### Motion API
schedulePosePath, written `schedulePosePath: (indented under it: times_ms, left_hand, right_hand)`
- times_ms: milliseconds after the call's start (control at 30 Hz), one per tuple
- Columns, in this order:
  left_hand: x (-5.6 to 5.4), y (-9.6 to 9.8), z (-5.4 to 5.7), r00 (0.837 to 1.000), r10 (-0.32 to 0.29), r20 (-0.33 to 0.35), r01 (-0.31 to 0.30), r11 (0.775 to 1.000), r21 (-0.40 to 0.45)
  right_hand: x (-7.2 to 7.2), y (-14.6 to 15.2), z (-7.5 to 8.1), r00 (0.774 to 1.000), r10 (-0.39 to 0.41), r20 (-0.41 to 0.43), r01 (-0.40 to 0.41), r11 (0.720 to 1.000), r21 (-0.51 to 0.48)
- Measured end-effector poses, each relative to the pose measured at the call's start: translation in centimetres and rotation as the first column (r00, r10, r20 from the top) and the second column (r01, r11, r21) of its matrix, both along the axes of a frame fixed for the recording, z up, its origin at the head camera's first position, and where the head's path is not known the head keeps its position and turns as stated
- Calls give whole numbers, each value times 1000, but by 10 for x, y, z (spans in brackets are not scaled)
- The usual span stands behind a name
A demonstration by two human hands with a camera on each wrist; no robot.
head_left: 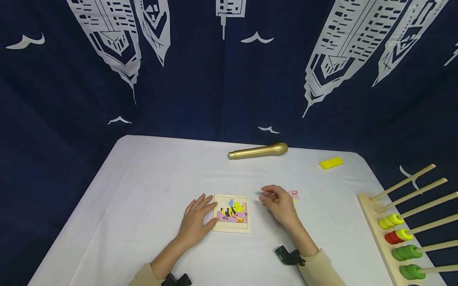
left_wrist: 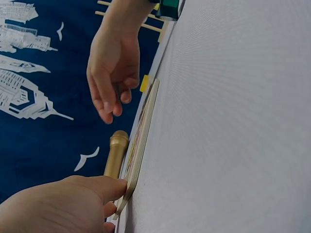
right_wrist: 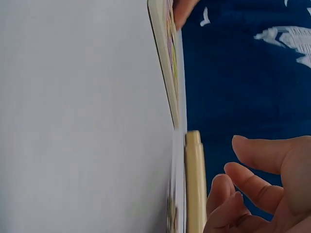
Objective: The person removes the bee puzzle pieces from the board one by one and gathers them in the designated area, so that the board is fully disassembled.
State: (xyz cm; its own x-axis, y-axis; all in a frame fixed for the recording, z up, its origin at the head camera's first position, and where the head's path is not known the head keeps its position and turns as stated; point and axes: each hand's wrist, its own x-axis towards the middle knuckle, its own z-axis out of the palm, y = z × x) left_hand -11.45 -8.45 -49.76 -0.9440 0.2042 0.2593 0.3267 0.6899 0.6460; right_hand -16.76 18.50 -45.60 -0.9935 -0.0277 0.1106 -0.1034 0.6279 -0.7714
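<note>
A square wooden picture puzzle with a bee on pink pieces lies on the white table; bare wood shows along the upper part of its inside. My left hand rests at the puzzle's left edge, fingers spread and thumb on the rim. In the left wrist view the thumb touches the frame's edge. My right hand hovers right of the puzzle with loosely bent fingers and nothing between them, as the right wrist view also shows. A small pink puzzle piece lies just beyond that hand, to its right.
A gold microphone lies near the table's far edge, with a yellow block to its right. At the right edge stands a wooden peg rack with yellow, red and green rings. A dark blue printed curtain hangs behind.
</note>
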Motion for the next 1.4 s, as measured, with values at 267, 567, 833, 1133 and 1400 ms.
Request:
schedulePosePath:
  times_ms: [267,567,833,1133,1400]
  left_hand:
    - [-2,1,0,1000,-8,4,8,1000,-8]
    - [-1,1,0,1000,-18,-3,18,1000,-11]
    - [1,0,0,1000,-11,2,11,1000,-7]
    - [0,0,0,1000,-13,-7,13,1000,-16]
    - [-1,-2,0,1000,-12,-16,12,999,-30]
  right_hand:
    - [3,-41,4,987,159,-7,-159,987,6]
    - [9,-65,-5,970,243,-12,-242,968,63]
    - [11,-70,-11,969,248,-16,-246,965,89]
    - [12,-70,-13,968,248,-32,-241,959,147]
    - [12,-74,-18,966,250,-69,-228,945,233]
